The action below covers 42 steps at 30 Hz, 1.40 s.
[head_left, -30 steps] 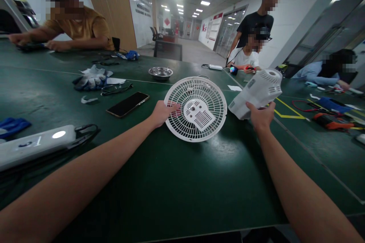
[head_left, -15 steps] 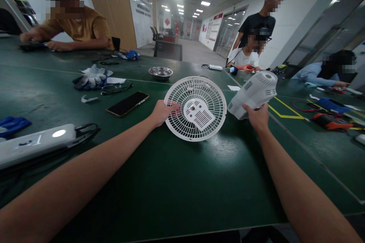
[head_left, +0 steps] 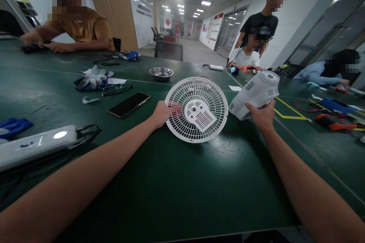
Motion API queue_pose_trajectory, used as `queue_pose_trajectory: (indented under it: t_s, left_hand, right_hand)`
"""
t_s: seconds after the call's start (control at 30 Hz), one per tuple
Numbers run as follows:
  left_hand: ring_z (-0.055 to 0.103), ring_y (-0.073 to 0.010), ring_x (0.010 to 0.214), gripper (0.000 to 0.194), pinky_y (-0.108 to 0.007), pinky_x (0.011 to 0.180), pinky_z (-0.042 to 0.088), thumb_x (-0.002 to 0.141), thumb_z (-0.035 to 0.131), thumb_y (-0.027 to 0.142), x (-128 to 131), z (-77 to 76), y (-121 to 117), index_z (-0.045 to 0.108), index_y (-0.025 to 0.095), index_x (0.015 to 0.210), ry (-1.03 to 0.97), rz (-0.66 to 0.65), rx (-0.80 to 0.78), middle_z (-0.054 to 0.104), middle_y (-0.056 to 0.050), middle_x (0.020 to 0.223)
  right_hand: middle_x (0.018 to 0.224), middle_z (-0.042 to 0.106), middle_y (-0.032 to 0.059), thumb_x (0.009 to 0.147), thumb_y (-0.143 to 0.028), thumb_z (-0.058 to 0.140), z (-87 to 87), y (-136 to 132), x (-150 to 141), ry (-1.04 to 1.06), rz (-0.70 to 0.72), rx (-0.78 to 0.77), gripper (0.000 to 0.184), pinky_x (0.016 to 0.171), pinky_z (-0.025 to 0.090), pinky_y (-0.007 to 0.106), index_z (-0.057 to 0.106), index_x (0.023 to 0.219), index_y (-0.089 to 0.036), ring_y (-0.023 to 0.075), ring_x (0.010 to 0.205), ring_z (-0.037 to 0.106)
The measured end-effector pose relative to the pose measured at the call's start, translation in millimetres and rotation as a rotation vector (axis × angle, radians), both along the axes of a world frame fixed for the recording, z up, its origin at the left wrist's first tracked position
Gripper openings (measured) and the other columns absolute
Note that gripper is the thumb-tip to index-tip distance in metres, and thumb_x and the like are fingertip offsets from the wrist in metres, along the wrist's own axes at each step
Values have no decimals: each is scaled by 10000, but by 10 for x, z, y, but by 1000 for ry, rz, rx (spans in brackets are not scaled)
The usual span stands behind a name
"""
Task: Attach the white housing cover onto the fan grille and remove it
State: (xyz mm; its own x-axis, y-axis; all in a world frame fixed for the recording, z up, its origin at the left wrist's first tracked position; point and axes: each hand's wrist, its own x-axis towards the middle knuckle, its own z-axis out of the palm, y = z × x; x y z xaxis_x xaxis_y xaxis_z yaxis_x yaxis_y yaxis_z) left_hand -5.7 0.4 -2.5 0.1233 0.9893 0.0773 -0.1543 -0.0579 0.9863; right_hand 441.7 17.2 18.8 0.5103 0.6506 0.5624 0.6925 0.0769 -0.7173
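Observation:
A round white fan grille (head_left: 201,115) faces me, tilted, above the green table (head_left: 176,190). My left hand (head_left: 165,114) grips its left rim, the thumb over the bars and the other fingers behind, seen through the slots. To the right, my right hand (head_left: 262,115) is closed around a white plastic fan motor housing (head_left: 254,93) with vent slots at its upper end. The housing leans up and to the right, close beside the grille but apart from it. Part of my right hand's fingers is hidden behind the housing.
Left of the grille lie a black phone (head_left: 129,104), gloves (head_left: 92,78) and a white power strip (head_left: 37,146). A steel bowl (head_left: 161,73) sits farther back. Tools, including an orange-and-black meter (head_left: 338,122), are on the right. Several people are around the table.
The housing and my right hand have shifted very slightly to the right. The grille stays in my left hand, nearly unmoved.

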Motion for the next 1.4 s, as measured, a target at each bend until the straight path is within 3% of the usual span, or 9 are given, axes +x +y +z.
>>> queue_pose_trajectory:
  t_s: [0.13,0.53,0.67,0.9,0.97,1.1,1.17,1.3,1.4]
  left_hand:
    - [775,-242,836,157,-444,832,632,845,822,205,2,4,-5,781,129,976,6,13,2,805,-112,932]
    - [759,-227,753,119,-416,784,627,831,826,208,34,-27,14,781,123,902,-8,29,0,787,-104,836]
    - [760,-224,754,144,-413,781,632,812,839,217,33,-58,31,782,128,910,-25,22,8,792,-96,852]
    - [767,-229,768,156,-400,768,634,820,831,228,18,-64,47,787,130,934,-6,15,6,799,-99,873]
    - [770,-234,777,146,-401,768,636,823,828,222,16,-54,42,787,135,934,-9,14,0,801,-100,880]
    - [767,-235,783,144,-412,779,640,819,832,214,12,-55,37,789,132,930,-18,18,15,801,-102,884]
    - [763,-231,782,151,-411,775,641,819,835,224,8,-66,45,790,133,931,-19,4,22,800,-102,890]
    - [761,-235,786,167,-423,782,638,815,844,240,0,-81,62,790,138,936,-12,0,15,799,-100,891]
    - [763,-239,787,158,-424,785,634,815,839,229,4,-71,55,788,138,933,-10,8,10,798,-97,884]
  right_hand:
    - [1231,729,124,576,-468,934,57,-72,23,-19,-81,-46,794,1024,520,530,532,1221,-237,355,1134,698]
    - [1142,726,130,546,-458,953,216,-89,35,-59,-114,-196,680,1050,509,586,617,1081,-209,385,1148,685]
    - [1178,733,135,557,-454,948,222,-78,17,-44,-115,-222,697,1050,517,599,615,1118,-209,396,1170,686]
    - [1226,708,168,543,-485,944,127,-118,373,14,-220,-159,696,1056,475,679,562,1067,-231,441,1182,667]
    - [1247,704,156,547,-463,944,105,-138,468,35,-167,-136,721,1045,491,651,534,1095,-238,419,1178,671]
    - [1369,675,162,625,-364,909,116,-169,448,73,-47,1,782,1033,525,461,444,1243,-249,310,1203,679]
    - [1390,672,161,701,-344,863,159,-192,382,54,-38,88,721,1013,526,392,443,1280,-246,270,1197,685]
    - [1309,713,181,757,-368,840,248,-238,318,-45,-147,134,547,994,509,388,553,1201,-225,293,1159,691]
    - [1299,712,197,744,-349,855,255,-238,341,-27,-137,149,562,967,512,376,562,1203,-213,296,1132,694]
